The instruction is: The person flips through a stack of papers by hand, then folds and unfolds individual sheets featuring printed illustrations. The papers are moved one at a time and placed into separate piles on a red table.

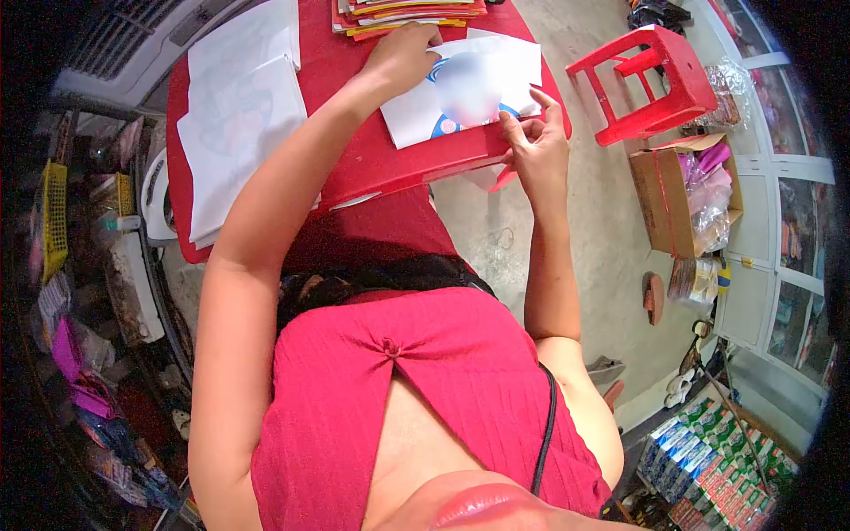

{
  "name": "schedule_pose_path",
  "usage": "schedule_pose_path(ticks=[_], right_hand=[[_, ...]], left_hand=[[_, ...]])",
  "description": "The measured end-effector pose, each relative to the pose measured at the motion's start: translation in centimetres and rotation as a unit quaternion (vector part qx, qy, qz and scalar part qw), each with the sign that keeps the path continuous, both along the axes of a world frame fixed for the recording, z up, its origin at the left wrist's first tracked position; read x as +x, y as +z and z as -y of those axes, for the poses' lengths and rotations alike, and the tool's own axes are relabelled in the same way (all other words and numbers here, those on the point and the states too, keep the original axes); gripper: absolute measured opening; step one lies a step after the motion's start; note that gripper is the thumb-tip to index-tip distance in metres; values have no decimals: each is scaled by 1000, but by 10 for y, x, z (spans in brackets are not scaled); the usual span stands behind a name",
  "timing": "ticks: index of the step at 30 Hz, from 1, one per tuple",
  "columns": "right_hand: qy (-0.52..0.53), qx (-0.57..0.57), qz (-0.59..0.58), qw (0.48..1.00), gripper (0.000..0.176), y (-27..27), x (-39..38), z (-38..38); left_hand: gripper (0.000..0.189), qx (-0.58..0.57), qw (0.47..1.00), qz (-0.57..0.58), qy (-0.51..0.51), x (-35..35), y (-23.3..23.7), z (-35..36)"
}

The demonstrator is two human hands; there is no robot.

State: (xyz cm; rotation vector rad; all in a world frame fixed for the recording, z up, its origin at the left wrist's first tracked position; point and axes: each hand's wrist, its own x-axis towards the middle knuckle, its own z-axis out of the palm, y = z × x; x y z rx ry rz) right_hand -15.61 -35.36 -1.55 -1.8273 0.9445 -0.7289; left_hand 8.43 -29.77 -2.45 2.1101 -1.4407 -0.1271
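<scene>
Red surface carries a stack of white papers at its left side and a pile of coloured folders at its far edge. A red stool and a cardboard box stand on the concrete floor to the right.

The sheet is white with blue print and lies near the surface's right edge.

Left hand rests on its far corner with fingers curled; whether it grips cannot be determined. Right hand pinches the near right edge.

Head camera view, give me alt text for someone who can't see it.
A person in a red top handles a white printed sheet on a red table: the left hand rests on it, the right hand pinches its near edge. White papers lie left; a red stool stands right.
</scene>
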Motion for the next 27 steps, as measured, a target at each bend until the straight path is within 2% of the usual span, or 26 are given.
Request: schedule_pose_path(ticks=[1,2,4,5,7,9,12,14,18,20,24,26,27], right_hand=[[2,-62,-12,998,43,-1,1,-1],[4,-62,-12,998,43,0,1,-1],[46,-264,-27,963,29,5,1,-2],[47,-264,-29,963,29,6,3,-2],[80,-417,-25,905,26,6,10,2],[97,-395,-32,913,29,0,11,6],[125,-424,-54,895,31,-2,10,7],[157,-409,-51,897,32,-2,8,6],[184,-401,-48,896,31,-1,9,4],[219,-400,-55,888,30,-3,10,4],[255,-408,-97,871,31,-8,7,8],[278,-405,-108,864,33,-10,6,11],[281,-407,-110,862,33,-9,6,12]], left_hand=[[26,-15,1000,1,1,0,-2,-1],[26,-31,1000,2,2,0,-4,-1],[25,-32,999,18,1,0,0,-1],[25,-33,999,36,-2,-2,1,-2],[24,-45,998,40,-13,-1,-2,0],[24,-57,997,47,-21,3,-1,2],[24,-25,997,70,-29,4,-1,4],[24,13,1000,7,-23,2,3,5],[24,6,999,23,-22,0,2,5],[23,-25,998,65,-7,-2,-4,3],[24,-40,997,59,3,-4,-11,0],[27,-145,976,160,26,-12,-13,-8],[27,-147,976,157,30,-19,-9,-17]])
